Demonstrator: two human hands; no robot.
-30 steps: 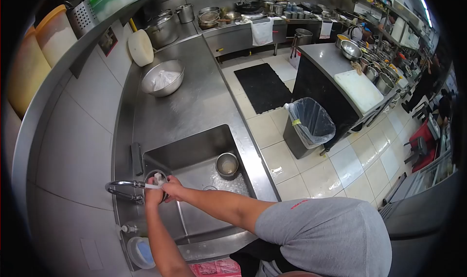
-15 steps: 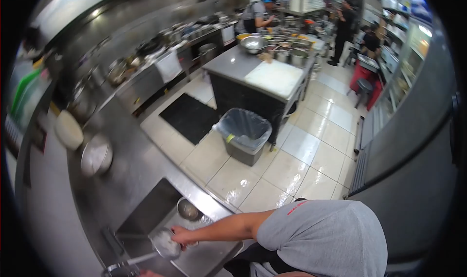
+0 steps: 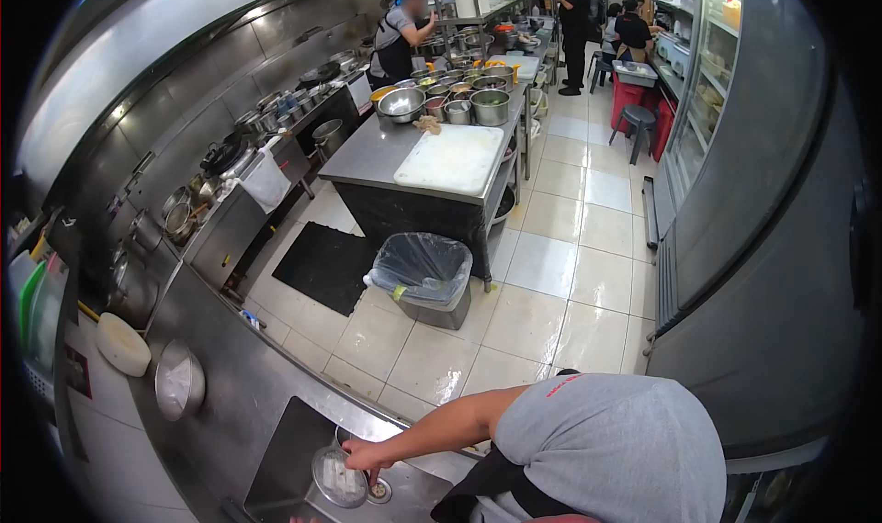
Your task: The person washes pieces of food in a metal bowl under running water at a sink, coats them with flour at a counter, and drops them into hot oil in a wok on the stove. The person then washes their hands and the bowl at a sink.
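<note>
My right hand (image 3: 366, 457) is closed on the rim of a round, shiny bowl (image 3: 338, 477) with whitish pieces inside, held tilted over the sink (image 3: 292, 445). Its fingers hang over the near side, close to the drain (image 3: 378, 492). Behind the bowl, part of a second metal bowl (image 3: 344, 434) shows against the sink wall. Only a sliver of my left hand (image 3: 301, 520) appears at the bottom edge, its fingers hidden.
A metal bowl (image 3: 179, 381) and a round cream-coloured board (image 3: 123, 345) stand left of the sink. Beyond the counter are a lined bin (image 3: 423, 270), a black mat (image 3: 323, 268) and a worktable with a white cutting board (image 3: 450, 159). Several people work farther back.
The view has turned and shifted. My right hand and the bowl now sit lower relative to the second bowl, partly covering it. My left hand and the faucet have mostly left the view.
</note>
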